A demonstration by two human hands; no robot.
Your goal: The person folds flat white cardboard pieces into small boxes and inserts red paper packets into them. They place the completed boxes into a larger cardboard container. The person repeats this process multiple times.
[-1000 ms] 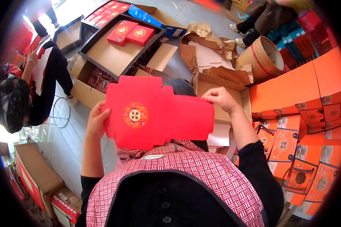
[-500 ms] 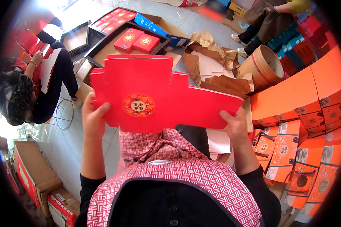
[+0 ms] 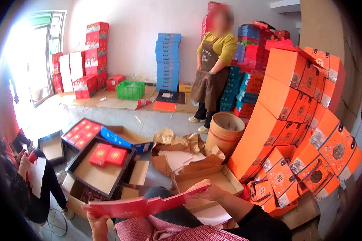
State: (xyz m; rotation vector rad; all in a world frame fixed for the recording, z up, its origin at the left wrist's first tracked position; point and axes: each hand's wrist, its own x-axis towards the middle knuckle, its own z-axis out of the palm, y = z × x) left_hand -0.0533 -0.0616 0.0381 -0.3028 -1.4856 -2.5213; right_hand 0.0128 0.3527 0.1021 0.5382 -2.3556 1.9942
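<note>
Currently, low centre: red flat carton blank (image 3: 145, 205) gripped by both your hands, left hand (image 3: 97, 221), right hand (image 3: 208, 192); folding under way, creasing likely next.

left hand (image 3: 97, 220) mostly behind red card (image 3: 142, 205), forearm cut off by edge

I see daylight blowing out the window (image 3: 36, 52) at left, room bright, strong fisheye bend, dark vignette at rim, slight blur overall
</note>
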